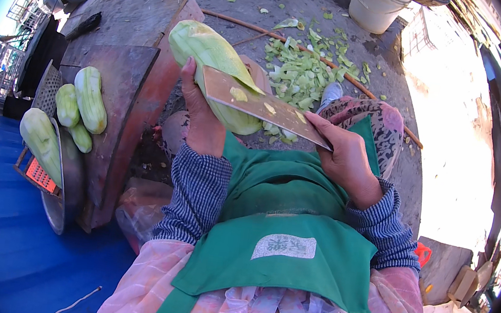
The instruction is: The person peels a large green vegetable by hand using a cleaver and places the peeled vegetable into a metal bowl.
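Observation:
My left hand (203,118) supports a large pale green gourd (207,48), tilted over my lap. Most of its skin looks pared away in flat strips. In my right hand (347,152) is a wide cleaver-like metal blade (263,106), gripped at its right end. The blade lies across the gourd, and a strip of peel lifts along its upper edge. Bits of peel stick to the blade's face. Below, on the ground, spreads a heap of green peelings (298,73). The far side of the gourd and the handle inside my right hand are hidden.
On a wooden board (121,65) at left lie several peeled gourds (91,99). Another rests in a metal basin (65,190) beside an orange grater (41,175). A long wooden stick (362,88) crosses the ground behind the peelings. A white bucket (374,10) stands farther off.

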Demonstrator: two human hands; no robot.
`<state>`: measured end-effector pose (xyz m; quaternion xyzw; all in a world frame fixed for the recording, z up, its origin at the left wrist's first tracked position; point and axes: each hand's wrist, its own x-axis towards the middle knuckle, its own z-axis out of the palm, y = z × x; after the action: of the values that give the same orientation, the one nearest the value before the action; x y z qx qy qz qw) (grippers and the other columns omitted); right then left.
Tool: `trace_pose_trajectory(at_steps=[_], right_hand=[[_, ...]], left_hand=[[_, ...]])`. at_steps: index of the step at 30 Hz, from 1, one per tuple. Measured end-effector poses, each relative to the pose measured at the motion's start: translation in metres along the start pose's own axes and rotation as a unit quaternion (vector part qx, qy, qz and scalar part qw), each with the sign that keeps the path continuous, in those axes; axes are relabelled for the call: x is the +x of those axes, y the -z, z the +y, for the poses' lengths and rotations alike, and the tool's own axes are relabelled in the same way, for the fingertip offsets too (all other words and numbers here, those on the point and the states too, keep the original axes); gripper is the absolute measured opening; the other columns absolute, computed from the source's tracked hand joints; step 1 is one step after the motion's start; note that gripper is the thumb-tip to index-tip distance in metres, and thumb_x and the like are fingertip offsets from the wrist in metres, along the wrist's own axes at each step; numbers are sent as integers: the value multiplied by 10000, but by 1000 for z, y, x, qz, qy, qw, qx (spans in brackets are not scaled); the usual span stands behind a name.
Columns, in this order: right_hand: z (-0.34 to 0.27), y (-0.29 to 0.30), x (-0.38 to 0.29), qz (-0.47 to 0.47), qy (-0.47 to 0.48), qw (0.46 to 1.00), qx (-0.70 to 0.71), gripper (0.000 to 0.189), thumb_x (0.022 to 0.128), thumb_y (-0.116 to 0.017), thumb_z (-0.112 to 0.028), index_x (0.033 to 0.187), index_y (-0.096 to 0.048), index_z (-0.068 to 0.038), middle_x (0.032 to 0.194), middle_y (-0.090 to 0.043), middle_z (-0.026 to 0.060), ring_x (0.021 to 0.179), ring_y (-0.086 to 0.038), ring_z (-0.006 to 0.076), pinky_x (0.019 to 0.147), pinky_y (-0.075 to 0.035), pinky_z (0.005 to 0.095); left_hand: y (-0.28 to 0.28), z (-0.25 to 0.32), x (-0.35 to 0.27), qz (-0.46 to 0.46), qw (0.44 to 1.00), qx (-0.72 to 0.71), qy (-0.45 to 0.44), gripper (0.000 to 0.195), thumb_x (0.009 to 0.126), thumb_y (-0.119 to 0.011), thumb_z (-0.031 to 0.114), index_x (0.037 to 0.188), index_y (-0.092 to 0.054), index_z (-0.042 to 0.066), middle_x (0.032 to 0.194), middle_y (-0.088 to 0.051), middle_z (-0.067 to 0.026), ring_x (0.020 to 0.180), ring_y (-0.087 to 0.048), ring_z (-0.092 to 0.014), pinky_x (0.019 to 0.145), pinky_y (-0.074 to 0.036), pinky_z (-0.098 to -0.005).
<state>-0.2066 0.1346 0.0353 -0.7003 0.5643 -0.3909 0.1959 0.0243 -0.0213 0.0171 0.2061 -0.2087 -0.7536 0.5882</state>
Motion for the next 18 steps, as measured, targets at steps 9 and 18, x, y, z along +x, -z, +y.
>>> trace_pose_trajectory(at_steps=[9, 18], right_hand=[[-42, 4, 20, -79, 91, 984, -128, 623, 787, -657, -42, 1398, -538, -66, 812, -613, 111, 730, -662, 278, 617, -525, 401], [-10, -12, 33, -30, 100, 977, -188, 590, 807, -626, -22, 1390, -547, -63, 781, -598, 97, 685, -647, 288, 601, -527, 413]], left_hand=[[-10, -3, -8, -227, 961, -106, 113, 646, 910, -596, 502, 1413, -489, 111, 1254, -632, -145, 1076, -665, -296, 936, -555, -483], [21, -7, -16, -19, 999, -26, 1, 647, 924, -583, 499, 1427, -485, 105, 1316, -608, -142, 1096, -655, -310, 934, -555, -469]])
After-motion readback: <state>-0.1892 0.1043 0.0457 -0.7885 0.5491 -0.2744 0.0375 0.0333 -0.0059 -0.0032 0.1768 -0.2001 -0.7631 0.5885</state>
